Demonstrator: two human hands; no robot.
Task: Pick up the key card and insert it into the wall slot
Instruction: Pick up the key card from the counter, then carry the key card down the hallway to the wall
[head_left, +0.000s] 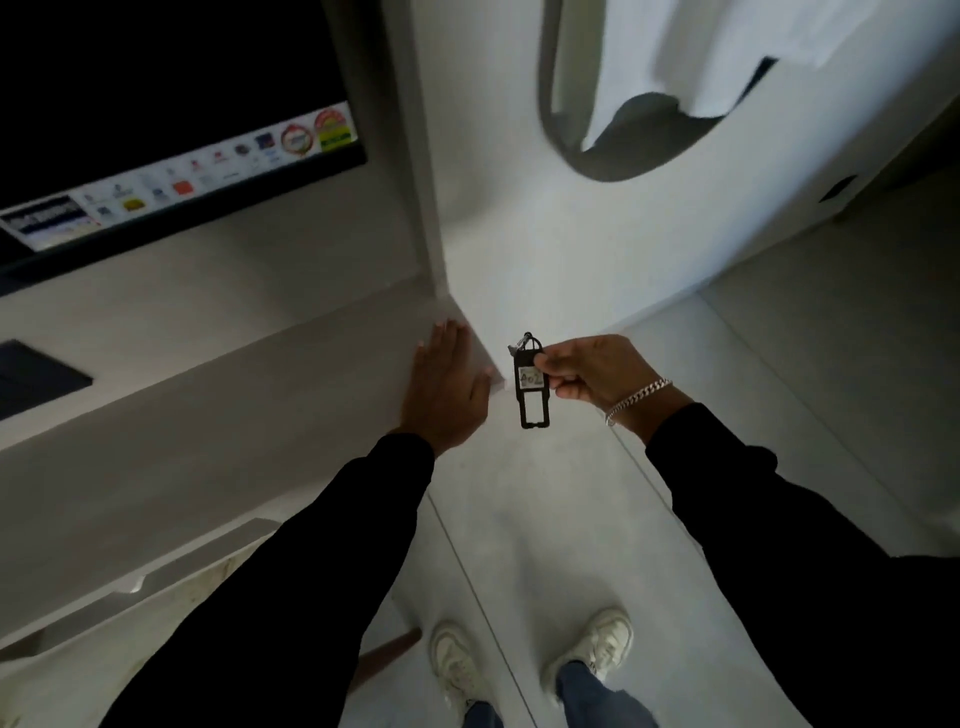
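My right hand (592, 371) holds the key card (531, 387) out in front of me, in the air above the pale floor (571, 519). My thumb and curled fingers (553, 364) are pinched shut on its right edge near the top, where a small white label sits. The card is a slim black tag, hanging upright, its lower half an open frame; a small clip or ring shows at its top. A chain bracelet (636, 400) lies round that wrist.

My left hand (449, 387) rests flat, fingers spread and holding nothing, on the far corner of the white table (208, 405). The table's corner edge lies just left of the card, with a narrow gap between them. Below and to the right of the card the floor is open, down to my two pale shoes (457, 670).

On the wall to the left hangs a dark screen (156, 78) with a strip of stickers along its bottom edge. A small dark plate (837, 189) sits on the far right wall; it is too blurred to tell what it is.
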